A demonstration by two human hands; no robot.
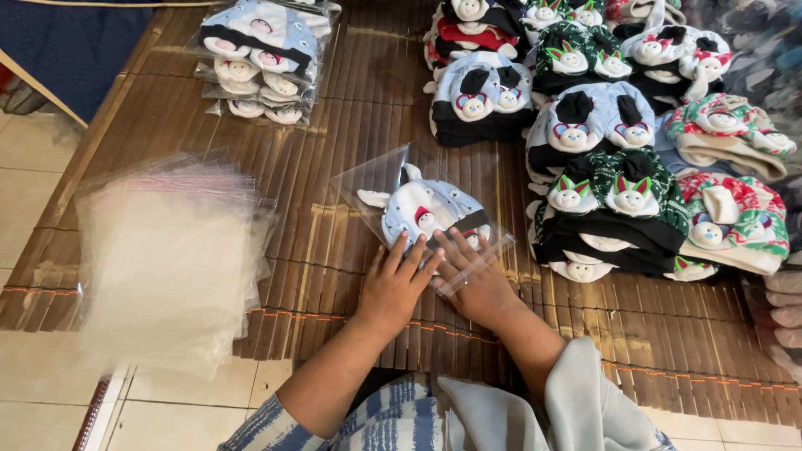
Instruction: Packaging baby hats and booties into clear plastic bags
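A light blue baby hat with small white animal faces lies inside a clear plastic bag [422, 209] on the bamboo mat [351, 108]. My left hand [394, 284] rests flat on the bag's near edge, fingers spread. Beside it, my right hand [472, 280] presses on the bag's open flap at its lower right corner. Both hands touch the bag and neither lifts it.
A thick stack of empty clear bags [167, 250] lies at the left. Bagged hats [263, 58] are piled at the back left. Stacks of unbagged hats [618, 142] in blue, black, green and red fill the right side. Tiled floor borders the mat.
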